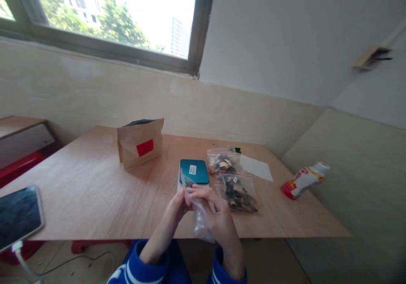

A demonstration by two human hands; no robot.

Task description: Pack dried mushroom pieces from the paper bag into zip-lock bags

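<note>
A clear zip-lock bag (200, 221) is between my hands above the table's front edge, its zip strip tilted up to the left. My left hand (178, 206) is closed on the bag's edge, thumb on top. From the right, my right hand (217, 214) grips the same bag with curled fingers. What the bag holds, if anything, I cannot make out. Just beyond the hands sits a digital scale with a teal platform (199, 170) bearing a small white label. Right of it lie two zip-lock bags of dark and pale dried pieces, one nearer (237, 193) and one farther (223, 161).
A brown paper pouch (135, 148) with a red label stands open-topped at the back left. White paper (256, 167) lies behind the bags. A red and white bottle (303, 181) is at the right. A phone (20, 216) with a charging cable is at the left edge.
</note>
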